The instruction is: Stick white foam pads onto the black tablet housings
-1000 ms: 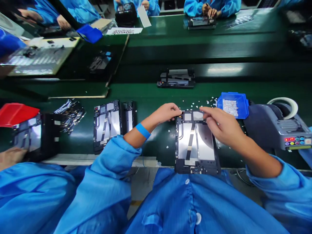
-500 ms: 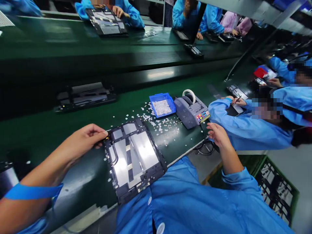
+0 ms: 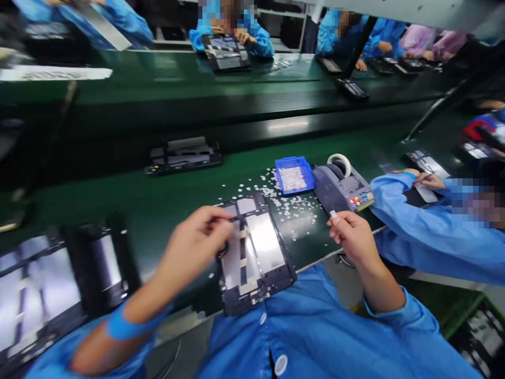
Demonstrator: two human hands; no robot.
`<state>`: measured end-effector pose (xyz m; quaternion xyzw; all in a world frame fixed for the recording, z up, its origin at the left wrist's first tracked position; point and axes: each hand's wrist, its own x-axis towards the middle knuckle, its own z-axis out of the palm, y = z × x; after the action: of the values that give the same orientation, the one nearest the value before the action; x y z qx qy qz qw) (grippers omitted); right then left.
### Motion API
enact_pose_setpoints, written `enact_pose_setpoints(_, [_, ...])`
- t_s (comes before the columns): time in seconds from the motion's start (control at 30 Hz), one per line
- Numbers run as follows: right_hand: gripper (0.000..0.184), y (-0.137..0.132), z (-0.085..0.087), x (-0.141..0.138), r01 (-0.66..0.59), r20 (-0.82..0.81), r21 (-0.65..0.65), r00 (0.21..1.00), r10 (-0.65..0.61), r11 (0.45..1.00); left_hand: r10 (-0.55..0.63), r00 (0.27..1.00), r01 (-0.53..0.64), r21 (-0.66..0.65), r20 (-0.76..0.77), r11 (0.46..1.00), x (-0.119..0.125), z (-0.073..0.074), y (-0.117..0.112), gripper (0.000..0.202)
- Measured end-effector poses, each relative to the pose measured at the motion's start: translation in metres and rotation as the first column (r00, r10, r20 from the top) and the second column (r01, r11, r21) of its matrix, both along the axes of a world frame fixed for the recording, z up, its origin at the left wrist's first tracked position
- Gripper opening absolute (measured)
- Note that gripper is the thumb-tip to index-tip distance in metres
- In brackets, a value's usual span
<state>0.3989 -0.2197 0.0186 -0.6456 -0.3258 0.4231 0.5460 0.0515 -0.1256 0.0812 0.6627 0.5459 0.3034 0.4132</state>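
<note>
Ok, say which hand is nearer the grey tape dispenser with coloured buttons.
Right. The right hand is just in front of the dispenser; the left hand is farther, at a black-and-silver tablet.

Pink sleeves [image 3: 420, 40] beyond bench [image 3: 173, 79]; lower right, probably green crate [image 3: 466, 315].

The bare left hand [image 3: 203, 231] is held half-curled below frame centre; the bare right hand [image 3: 352, 234] is pinched at centre-right.

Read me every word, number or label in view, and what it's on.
Nothing is legible.
Tape dispenser, red display: lit, too small and blurred.
Its buttons: any markings too small.
Open device: any labels too small.
White strip, far left: dark marks, too blurred.
</note>
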Motion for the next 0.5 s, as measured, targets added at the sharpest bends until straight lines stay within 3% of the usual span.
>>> enact_pose_setpoints(0.1, [0.031,0.029,0.018,-0.062,-0.261,0.097,0.04,0.962,0.256,0.965,-0.136,0.96,0.177,-0.157,0.245,0.972,0.038,-0.003,-0.013,0.031])
enact_pose_setpoints(0.17, [0.028,0.046,0.027,-0.098,-0.394,0.139,0.073,0.914,0.382,0.916,-0.104,0.916,0.204,-0.228,0.388,0.952,0.052,-0.011,-0.012,0.038])
enact_pose_setpoints(0.23, [0.027,0.059,0.032,-0.124,-0.496,0.186,0.102,0.861,0.473,0.862,-0.028,0.869,0.164,-0.235,0.494,0.958,0.052,-0.02,-0.008,0.03])
enact_pose_setpoints(0.37, [0.022,0.084,0.03,-0.141,-0.64,0.37,0.089,0.732,0.572,0.763,0.136,0.853,-0.021,-0.227,0.503,0.974,0.014,-0.027,-0.001,0.024])
enact_pose_setpoints(0.43, [0.023,0.1,0.026,-0.136,-0.671,0.565,0.09,0.643,0.517,0.736,0.181,0.896,-0.12,-0.173,0.406,0.978,-0.014,-0.025,0.003,0.021])
enact_pose_setpoints(0.5, [0.024,0.117,0.02,-0.132,-0.728,0.757,0.1,0.498,0.423,0.678,0.172,0.945,-0.154,-0.085,0.277,0.984,-0.036,-0.024,0.009,0.018])
